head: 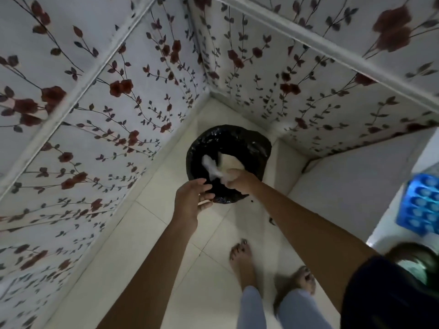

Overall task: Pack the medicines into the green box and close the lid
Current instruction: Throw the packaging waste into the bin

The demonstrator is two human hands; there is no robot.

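Observation:
No green box and no medicines are in view. A bin lined with a black bag [251, 143] stands on the floor in a corner, with white stuff inside. My right hand [240, 180] is over the bin's near rim, closed on a blurred white scrap [213, 168] that hangs into the bin. My left hand [191, 201] hovers just left of the rim with fingers spread and holds nothing.
Walls covered in flowered paper [118, 110] close in on the left and back. A white cabinet side [351, 181] stands at right, with a blue tray [420, 205] beyond it. My bare feet [244, 264] stand on pale floor tiles [147, 252].

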